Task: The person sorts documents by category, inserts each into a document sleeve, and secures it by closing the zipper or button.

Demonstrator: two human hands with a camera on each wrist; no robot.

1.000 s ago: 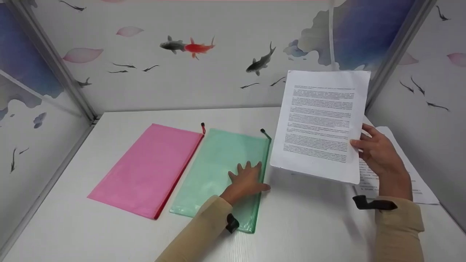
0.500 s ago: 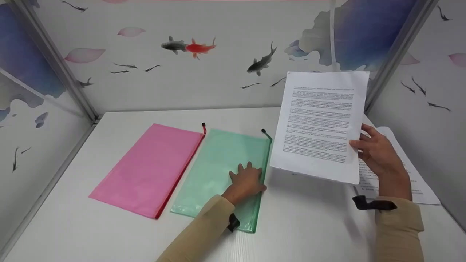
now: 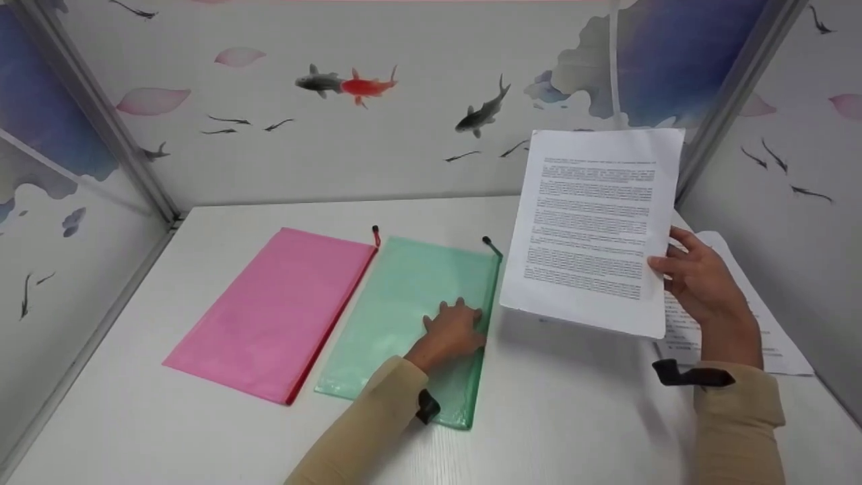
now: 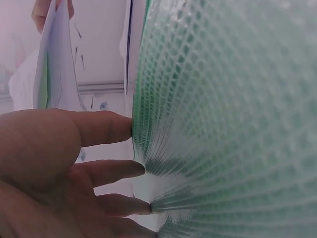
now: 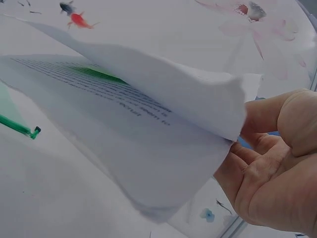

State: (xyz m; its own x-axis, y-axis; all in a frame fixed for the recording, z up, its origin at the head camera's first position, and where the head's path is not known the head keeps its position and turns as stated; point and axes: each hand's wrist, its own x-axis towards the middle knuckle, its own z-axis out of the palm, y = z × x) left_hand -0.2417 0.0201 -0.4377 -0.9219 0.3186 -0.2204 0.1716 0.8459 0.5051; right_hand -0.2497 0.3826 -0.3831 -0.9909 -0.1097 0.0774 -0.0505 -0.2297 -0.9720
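A green zip pouch (image 3: 411,303) lies flat on the white table, its dark green zip edge facing right. Over its right part my left hand (image 3: 448,337) touches the plastic with spread fingertips, thumb at the zip edge. In the left wrist view the fingers (image 4: 111,128) reach fairly straight to the pouch, whose mesh plastic creases by the fingertips. Held up on the right are printed sheets (image 3: 589,232), pinched at their right edge between the thumb and fingers of my right hand (image 3: 707,283). The sheets part in the right wrist view, with a green patch (image 5: 101,73) between them.
A pink zip pouch (image 3: 276,316) with a red zip lies left of the green one. More printed paper (image 3: 774,347) rests at the table's right edge, partly behind my right hand. Walls painted with fish enclose the table (image 3: 539,431).
My left hand's fingers have drawn in a little on the green pouch, its thumb shifting left onto the zip edge. My right hand and the sheets stay almost still.
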